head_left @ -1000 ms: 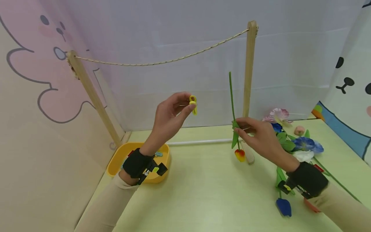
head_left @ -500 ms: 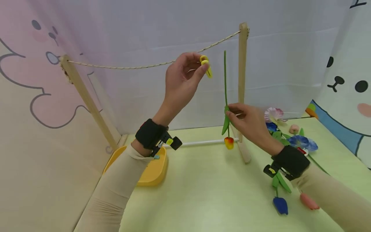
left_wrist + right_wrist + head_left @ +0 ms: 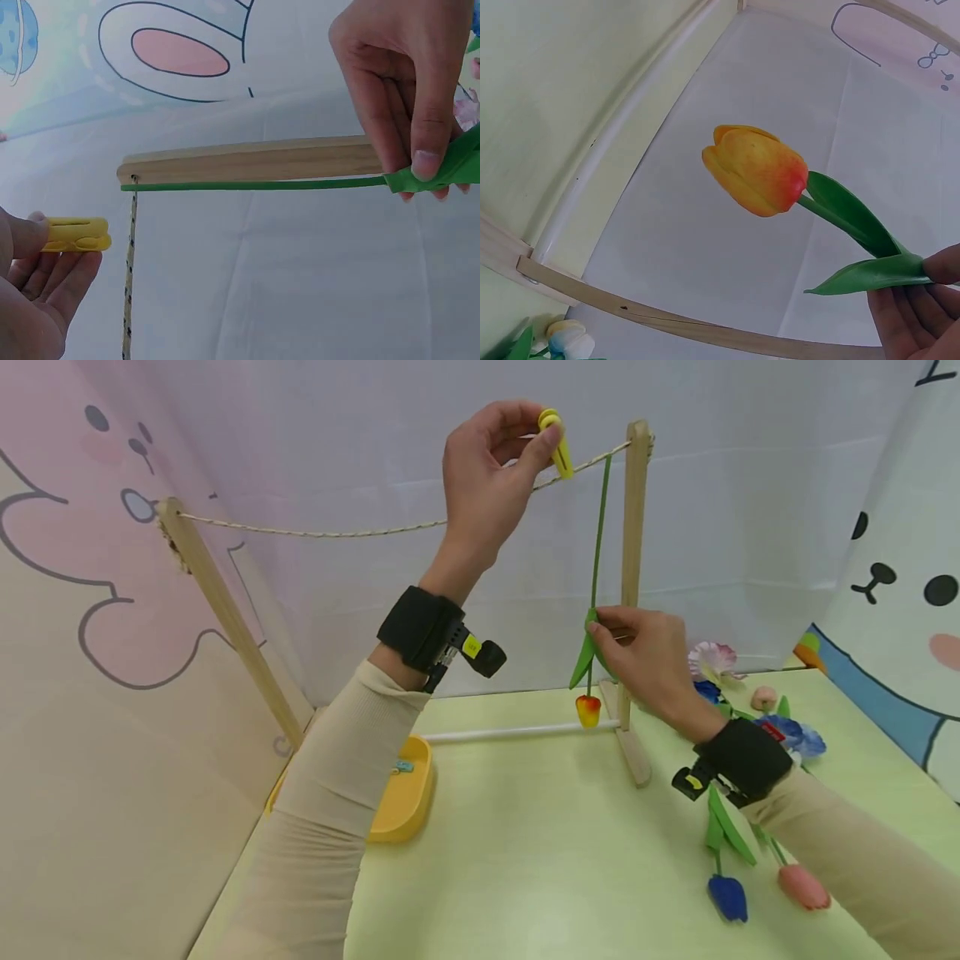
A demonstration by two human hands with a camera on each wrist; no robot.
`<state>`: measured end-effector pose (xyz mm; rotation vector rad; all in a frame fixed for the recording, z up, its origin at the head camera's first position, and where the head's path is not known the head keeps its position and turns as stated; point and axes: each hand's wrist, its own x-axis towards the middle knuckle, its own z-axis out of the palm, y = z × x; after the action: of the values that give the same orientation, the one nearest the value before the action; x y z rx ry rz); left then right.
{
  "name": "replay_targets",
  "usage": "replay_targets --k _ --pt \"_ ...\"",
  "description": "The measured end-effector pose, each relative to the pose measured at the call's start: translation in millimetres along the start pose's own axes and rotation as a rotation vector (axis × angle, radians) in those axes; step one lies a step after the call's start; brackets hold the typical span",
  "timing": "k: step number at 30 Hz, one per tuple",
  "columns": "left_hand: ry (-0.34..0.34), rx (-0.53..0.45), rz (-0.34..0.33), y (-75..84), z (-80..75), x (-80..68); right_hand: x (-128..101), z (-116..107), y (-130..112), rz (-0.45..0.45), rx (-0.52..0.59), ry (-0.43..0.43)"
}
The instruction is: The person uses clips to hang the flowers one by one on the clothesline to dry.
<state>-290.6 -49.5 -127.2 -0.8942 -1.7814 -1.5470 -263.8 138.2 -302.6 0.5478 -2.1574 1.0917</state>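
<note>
Here we are at the line: our left hand [image 3: 491, 468] is up high, pinching a yellow clothespin [image 3: 557, 439] between thumb and fingertips, right at the rope [image 3: 337, 533] near the right wooden post [image 3: 633, 568]. Our right hand [image 3: 645, 664] pinches the artificial tulip [image 3: 588, 710] at its leaf, fingers curled round the stem [image 3: 597, 539], with the orange-red bloom hanging head down and the stem tip reaching up to the rope beside the post. In the left wrist view the stem end [image 3: 247, 184] lies along the post and meets the rope [image 3: 130, 285], while the clothespin [image 3: 75, 234] sits just beside the rope, not on it yet.

To do this well, we judge the clip should be squeezed wide and brought over rope and stem together, so both are caught in one bite. We should keep the stem against the rope until the clip has closed, and hold the tulip low by the leaf so the left hand has room. A clip that catches only the rope would let the flower drop.

Down on the desk [image 3: 525, 860] lie more artificial flowers [image 3: 780, 731], a blue tulip [image 3: 727, 895], and a yellow tray [image 3: 408, 793] at the left.
</note>
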Motion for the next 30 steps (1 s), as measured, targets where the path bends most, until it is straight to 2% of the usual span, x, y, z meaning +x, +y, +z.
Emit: replay_targets --k 2,6,13,20,30 --pt "0.011 -0.021 -0.035 -0.6 2.9 4.3 0 -1 1 -0.002 -0.008 0.0" --pt "-0.003 -0.052 -0.048 -2.0 10.7 8.8 1 -1 1 -0.008 -0.02 -0.001" --pt "-0.011 -0.01 -0.113 0.1 22.7 14.6 6 -2 -1 -0.008 -0.018 0.018" --pt "-0.041 -0.07 -0.143 -1.8 25.0 17.1 7 -1 -1 0.0 -0.018 0.017" --pt "-0.054 -0.1 -0.196 -3.9 25.1 13.5 11 -1 -5 -0.011 -0.027 -0.004"
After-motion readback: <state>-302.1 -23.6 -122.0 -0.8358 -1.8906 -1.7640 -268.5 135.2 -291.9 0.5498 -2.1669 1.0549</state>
